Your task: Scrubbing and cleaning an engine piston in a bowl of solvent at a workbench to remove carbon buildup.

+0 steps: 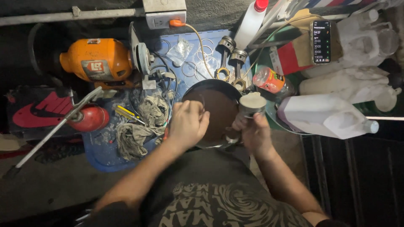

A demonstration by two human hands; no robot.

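Hiding something small, perhaps, left hand (188,123) (fisted) over the pan (219,111).

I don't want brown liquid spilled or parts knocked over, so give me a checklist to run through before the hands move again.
1. Right hand grips piston: ok, fingers wrap it.
2. Piston over round pan: ok, at its right rim.
3. Left hand over the brown liquid: ok; what it pinches: cannot tell.
4. Two spare pistons with rods behind the pan: not ok, close to its rim.
5. Rags within left reach: ok.
6. White jug capped: ok, lying on its side.
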